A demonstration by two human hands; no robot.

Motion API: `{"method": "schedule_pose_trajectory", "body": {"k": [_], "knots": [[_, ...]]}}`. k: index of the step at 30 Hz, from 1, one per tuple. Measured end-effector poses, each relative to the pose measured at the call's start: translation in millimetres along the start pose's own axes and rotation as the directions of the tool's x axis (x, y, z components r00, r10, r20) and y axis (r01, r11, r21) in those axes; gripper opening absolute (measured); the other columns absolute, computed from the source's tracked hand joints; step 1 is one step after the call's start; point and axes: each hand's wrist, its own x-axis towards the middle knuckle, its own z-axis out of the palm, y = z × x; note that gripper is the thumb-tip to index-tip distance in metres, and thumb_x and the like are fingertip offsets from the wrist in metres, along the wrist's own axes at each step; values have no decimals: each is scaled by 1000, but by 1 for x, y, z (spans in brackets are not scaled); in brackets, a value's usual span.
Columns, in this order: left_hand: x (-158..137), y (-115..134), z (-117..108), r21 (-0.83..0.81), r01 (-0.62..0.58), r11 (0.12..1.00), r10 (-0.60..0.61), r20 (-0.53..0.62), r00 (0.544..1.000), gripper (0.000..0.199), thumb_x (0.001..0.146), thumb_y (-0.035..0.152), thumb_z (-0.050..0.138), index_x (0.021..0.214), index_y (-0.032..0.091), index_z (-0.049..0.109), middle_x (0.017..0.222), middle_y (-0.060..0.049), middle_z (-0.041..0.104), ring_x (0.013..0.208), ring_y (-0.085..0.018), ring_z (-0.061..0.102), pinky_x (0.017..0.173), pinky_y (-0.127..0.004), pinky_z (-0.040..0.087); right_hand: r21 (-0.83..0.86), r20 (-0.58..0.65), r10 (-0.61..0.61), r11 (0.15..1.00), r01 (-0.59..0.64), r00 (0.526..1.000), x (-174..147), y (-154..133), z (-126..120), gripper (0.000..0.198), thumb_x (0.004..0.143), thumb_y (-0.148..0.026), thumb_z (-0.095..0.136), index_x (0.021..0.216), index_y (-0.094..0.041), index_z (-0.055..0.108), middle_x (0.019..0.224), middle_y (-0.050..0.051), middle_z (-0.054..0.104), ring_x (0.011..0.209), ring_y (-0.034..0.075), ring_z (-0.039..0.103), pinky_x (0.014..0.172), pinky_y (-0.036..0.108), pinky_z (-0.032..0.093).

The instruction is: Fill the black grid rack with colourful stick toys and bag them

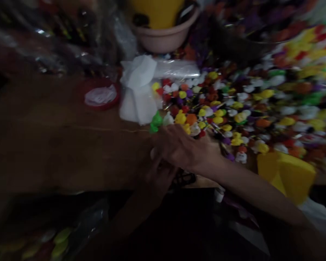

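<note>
My right hand (179, 148) reaches in from the right with bent fingers, meeting my left hand (159, 177) near the table's front edge. Motion smears the right fingers, so their grip is unclear. The left fingers are curled together; what they hold is hidden. A small pale round piece (152, 153) shows by the fingertips. Beneath the hands lies a black openwork plastic piece (183, 178). Just beyond the right hand are a small green figure (155, 121) and several yellow, white and orange ones, part of a wide pile of small coloured plastic figures (218, 113).
White sheets (139, 105) and a clear plastic packet (176, 69) lie behind the hands. A red dish (101, 105) with whitish contents sits left on the wooden table (57, 145). A pink basin (165, 38) stands at the back. Folded yellow material (286, 174) is at the right edge.
</note>
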Motion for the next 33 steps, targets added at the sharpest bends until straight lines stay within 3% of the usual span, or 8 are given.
{"method": "schedule_pose_trajectory", "body": {"k": [8, 14, 18, 22, 25, 27, 29, 33], "knots": [[-6, -9, 6, 69, -173, 982, 172, 18, 985, 11, 91, 15, 68, 99, 21, 72, 100, -7, 76, 97, -24, 73, 80, -27, 57, -127, 50, 17, 992, -11, 999, -9, 3, -15, 24, 104, -15, 39, 113, -16, 61, 107, 7, 68, 105, 20, 60, 95, 35, 47], [-6, -16, 4, 200, -299, 933, 293, 59, 954, 18, 86, 15, 71, 102, 22, 72, 117, -8, 74, 110, -27, 70, 87, -31, 57, 30, 334, 177, 980, -198, 926, 17, 0, -42, 30, 106, -21, 41, 88, -14, 64, 84, 3, 66, 67, 13, 51, 60, 28, 34], [-10, -14, 8, 199, -279, 939, 258, 127, 958, 23, 89, 8, 66, 107, 21, 71, 119, -9, 73, 113, -27, 69, 85, -30, 57, -19, 257, 196, 980, -198, 946, 20, -3, -40, 24, 104, -18, 46, 94, -14, 67, 89, 5, 69, 69, 14, 52, 59, 30, 32], [-10, -9, -5, 37, -78, 996, 78, 7, 997, 33, 92, 11, 68, 124, 19, 66, 125, -10, 72, 110, -24, 71, 90, -31, 56, 74, 125, 154, 984, -164, 980, -7, 7, -39, 21, 100, -18, 52, 91, -17, 72, 85, 3, 70, 70, 13, 56, 62, 27, 36], [-12, 3, -24, -158, -17, 987, 26, 52, 998, 54, 91, 17, 71, 142, 25, 56, 135, -7, 68, 113, -22, 70, 94, -32, 58, 163, -177, 293, 950, -266, 940, -41, 56, -45, 28, 103, -26, 46, 104, -20, 73, 92, 2, 72, 77, 14, 61, 69, 25, 42], [-14, 15, -25, -271, -85, 959, 113, 89, 990, 51, 92, 14, 67, 140, 29, 58, 134, -3, 69, 111, -19, 71, 92, -31, 59, 107, -393, 499, 859, -500, 773, -62, 107, -45, 33, 103, -25, 41, 104, -19, 73, 96, 5, 73, 81, 17, 63, 74, 28, 44], [-15, 28, -8, -355, -116, 928, 168, 118, 979, 43, 94, 8, 59, 132, 27, 63, 125, -3, 73, 103, -17, 73, 88, -29, 61, -2, -448, 555, 783, -621, 701, -78, 162, -39, 26, 95, -18, 49, 102, -16, 74, 102, 10, 73, 91, 23, 63, 82, 34, 45], [-14, 32, 48, -217, -132, 967, 189, 270, 944, 44, 89, -3, 52, 124, 18, 67, 115, -5, 76, 91, -19, 74, 79, -30, 64, -152, -274, 570, 770, -620, 775, -89, 236, -3, 38, 83, -2, 47, 107, -14, 75, 112, 15, 72, 104, 28, 58, 92, 39, 41]]}}
